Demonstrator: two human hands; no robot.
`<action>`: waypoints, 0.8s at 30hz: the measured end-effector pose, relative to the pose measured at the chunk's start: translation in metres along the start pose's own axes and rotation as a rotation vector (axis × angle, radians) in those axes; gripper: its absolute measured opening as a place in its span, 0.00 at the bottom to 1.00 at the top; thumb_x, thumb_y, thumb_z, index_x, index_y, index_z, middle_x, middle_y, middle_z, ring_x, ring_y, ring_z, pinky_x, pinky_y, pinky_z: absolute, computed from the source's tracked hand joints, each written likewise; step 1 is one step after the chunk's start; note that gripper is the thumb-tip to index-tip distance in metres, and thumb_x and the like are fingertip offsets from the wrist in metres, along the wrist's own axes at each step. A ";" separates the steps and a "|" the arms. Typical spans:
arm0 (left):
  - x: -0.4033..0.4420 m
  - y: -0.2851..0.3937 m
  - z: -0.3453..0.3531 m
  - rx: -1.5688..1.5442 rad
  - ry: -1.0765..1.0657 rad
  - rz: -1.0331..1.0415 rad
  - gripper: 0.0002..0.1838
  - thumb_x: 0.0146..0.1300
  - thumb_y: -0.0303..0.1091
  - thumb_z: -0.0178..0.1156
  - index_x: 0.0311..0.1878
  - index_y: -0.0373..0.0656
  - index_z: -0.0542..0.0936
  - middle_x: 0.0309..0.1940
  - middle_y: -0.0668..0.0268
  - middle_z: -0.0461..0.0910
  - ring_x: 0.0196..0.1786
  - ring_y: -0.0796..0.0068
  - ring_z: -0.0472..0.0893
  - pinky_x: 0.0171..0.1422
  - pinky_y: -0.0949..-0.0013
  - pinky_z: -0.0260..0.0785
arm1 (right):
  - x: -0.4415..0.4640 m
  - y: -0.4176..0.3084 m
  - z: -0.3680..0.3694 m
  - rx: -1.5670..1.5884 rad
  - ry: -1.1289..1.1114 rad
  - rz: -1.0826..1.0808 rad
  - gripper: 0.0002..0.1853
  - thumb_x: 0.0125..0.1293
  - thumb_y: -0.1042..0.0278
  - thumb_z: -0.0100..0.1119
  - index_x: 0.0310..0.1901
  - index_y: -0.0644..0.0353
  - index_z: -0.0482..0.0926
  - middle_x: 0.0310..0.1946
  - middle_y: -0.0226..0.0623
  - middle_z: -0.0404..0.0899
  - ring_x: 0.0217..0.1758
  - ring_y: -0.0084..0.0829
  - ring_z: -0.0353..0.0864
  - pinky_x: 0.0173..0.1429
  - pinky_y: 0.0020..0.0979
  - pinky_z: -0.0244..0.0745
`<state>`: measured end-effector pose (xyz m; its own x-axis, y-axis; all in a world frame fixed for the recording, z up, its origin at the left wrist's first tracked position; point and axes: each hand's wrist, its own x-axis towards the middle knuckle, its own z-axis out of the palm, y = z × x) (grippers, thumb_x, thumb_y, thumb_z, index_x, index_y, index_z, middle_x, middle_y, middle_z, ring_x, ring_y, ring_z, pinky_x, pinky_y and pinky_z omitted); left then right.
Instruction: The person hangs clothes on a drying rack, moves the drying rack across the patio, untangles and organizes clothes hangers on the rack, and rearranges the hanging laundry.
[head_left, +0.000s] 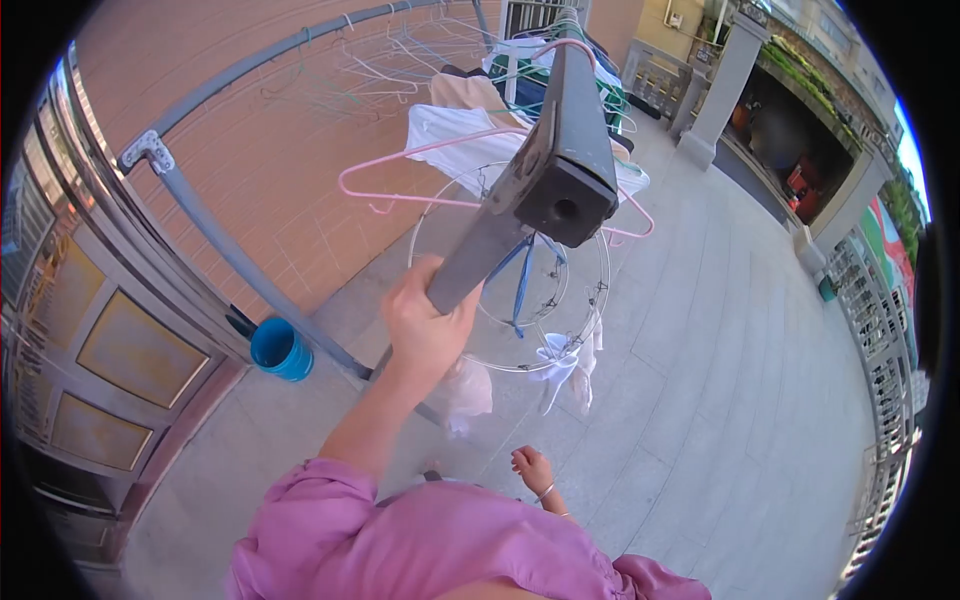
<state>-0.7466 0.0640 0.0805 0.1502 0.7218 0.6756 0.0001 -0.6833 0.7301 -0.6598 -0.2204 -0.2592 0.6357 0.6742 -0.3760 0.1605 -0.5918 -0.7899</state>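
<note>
My left hand (430,315) is wrapped around the grey metal post (470,250) of a clothes rack, just below its black end cap. My right hand (532,468) hangs low near my body, fingers curled, with nothing visible in it. A pink hanger (400,158) hooks over the rack's top bar (575,110). Beneath that bar hangs a round wire drying rack (605,290) with clips, a blue strap (522,285) and several small items, among them a white sock (556,360). A white garment (455,135) hangs behind the post.
Several wire hangers (385,70) hang from the rear bar (250,75) along the tiled wall (230,140). A blue bucket (282,350) stands by the rack's left side, near the metal door (130,350). Grey paving (710,350) extends right toward a balustrade (875,330).
</note>
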 end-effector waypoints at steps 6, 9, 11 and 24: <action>-0.010 0.009 0.011 0.098 0.035 -0.028 0.09 0.55 0.33 0.67 0.27 0.38 0.78 0.15 0.65 0.74 0.18 0.78 0.73 0.24 0.71 0.64 | -0.034 0.046 -0.037 -0.137 -0.017 -0.131 0.17 0.64 0.57 0.49 0.39 0.64 0.78 0.30 0.45 0.82 0.32 0.36 0.84 0.41 0.34 0.76; -0.043 0.043 0.040 0.117 0.071 0.011 0.09 0.55 0.33 0.67 0.27 0.38 0.78 0.14 0.66 0.74 0.17 0.78 0.72 0.23 0.71 0.64 | -0.065 0.100 -0.094 -0.123 -0.033 -0.052 0.16 0.64 0.59 0.49 0.39 0.64 0.78 0.29 0.45 0.82 0.31 0.35 0.83 0.39 0.33 0.76; -0.050 0.058 0.052 0.108 0.101 0.046 0.09 0.54 0.33 0.67 0.27 0.38 0.78 0.14 0.65 0.73 0.17 0.78 0.72 0.23 0.71 0.64 | -0.081 0.108 -0.125 -0.107 -0.036 0.020 0.15 0.64 0.59 0.50 0.39 0.64 0.78 0.29 0.45 0.82 0.31 0.34 0.84 0.38 0.32 0.76; -0.070 0.056 0.036 0.107 0.007 0.077 0.10 0.55 0.35 0.66 0.33 0.40 0.77 0.16 0.63 0.75 0.19 0.65 0.76 0.25 0.68 0.66 | -0.061 0.048 -0.086 -0.141 -0.061 -0.248 0.11 0.65 0.65 0.52 0.37 0.65 0.77 0.26 0.38 0.81 0.28 0.26 0.82 0.32 0.26 0.75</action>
<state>-0.7212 -0.0288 0.0699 0.1473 0.6672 0.7302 0.0946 -0.7443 0.6611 -0.6261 -0.3282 -0.2321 0.5179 0.8287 -0.2121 0.4114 -0.4587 -0.7876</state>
